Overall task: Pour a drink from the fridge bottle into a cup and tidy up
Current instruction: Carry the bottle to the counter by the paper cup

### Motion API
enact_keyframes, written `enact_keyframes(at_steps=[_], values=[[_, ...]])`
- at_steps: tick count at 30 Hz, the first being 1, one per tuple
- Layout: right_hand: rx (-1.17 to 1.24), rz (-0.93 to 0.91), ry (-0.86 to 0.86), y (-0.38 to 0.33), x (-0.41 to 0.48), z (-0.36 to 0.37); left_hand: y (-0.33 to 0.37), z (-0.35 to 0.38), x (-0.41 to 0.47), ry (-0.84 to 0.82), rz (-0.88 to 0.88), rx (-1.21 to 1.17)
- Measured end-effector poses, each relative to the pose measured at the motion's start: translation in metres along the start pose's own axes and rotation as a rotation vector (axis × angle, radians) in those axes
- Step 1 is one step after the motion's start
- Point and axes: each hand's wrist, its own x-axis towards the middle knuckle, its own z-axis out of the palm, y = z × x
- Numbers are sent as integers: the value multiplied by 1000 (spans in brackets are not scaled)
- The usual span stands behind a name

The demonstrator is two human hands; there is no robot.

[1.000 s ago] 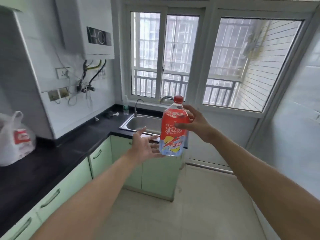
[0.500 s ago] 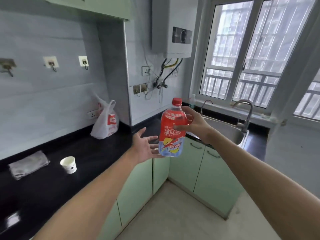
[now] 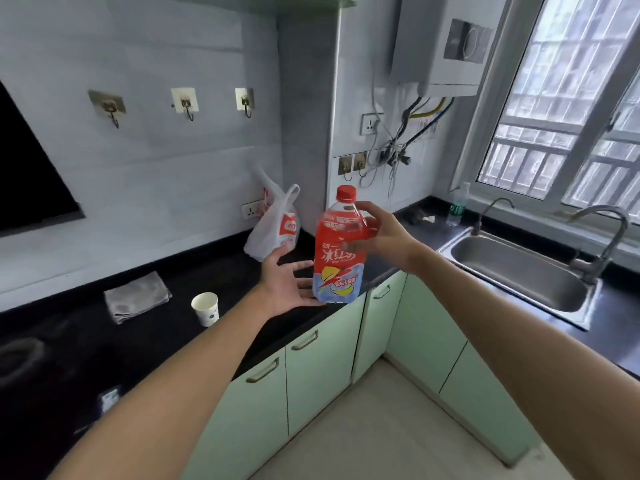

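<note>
From the head view, the only one I have, the main change over the last second is where I'm facing. The frame has swung off the window and along the counter [image 3: 166,344], so the paper cup [image 3: 205,308] now stands in plain sight on the dark top, just right of a folded grey cloth [image 3: 136,296]. The grip hasn't changed. My right hand [image 3: 384,237] is wrapped round the upper body of the bottle [image 3: 337,251], holding it upright in the air above the counter edge, with a white plastic bag [image 3: 273,230] behind it. My left hand [image 3: 287,282] is spread flat, palm up, by the bottle's base; I can't tell whether it touches. The red cap [image 3: 346,194] is still on, so I judge the fetch done and the carry nearly over. Uncapping and pouring are still to come, and the cup is well to the left of the bottle.
</note>
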Motion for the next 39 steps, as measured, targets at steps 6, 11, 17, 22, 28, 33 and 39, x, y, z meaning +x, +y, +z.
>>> enact_keyframes(at_steps=[6, 11, 17, 22, 28, 33, 39], values=[[19, -33, -57, -3, 52, 44, 41, -50, -4, 32, 40, -20], [14, -47, -115, 2, 85, 89, 61, -100, -7, 78, 53, -22], [14, -20, -221, 30, 111, 144, 54, -158, -9, 185, 42, -62], [13, -16, -334, 53, 132, 178, 38, -194, -9, 271, 61, -131], [31, -36, -431, 89, 156, 206, 22, -232, 0, 378, 91, -244], [15, -49, -521, 119, 175, 223, 1, -245, 11, 489, 99, -307], [5, -40, -608, 154, 189, 235, -21, -257, 26, 594, 84, -405]])
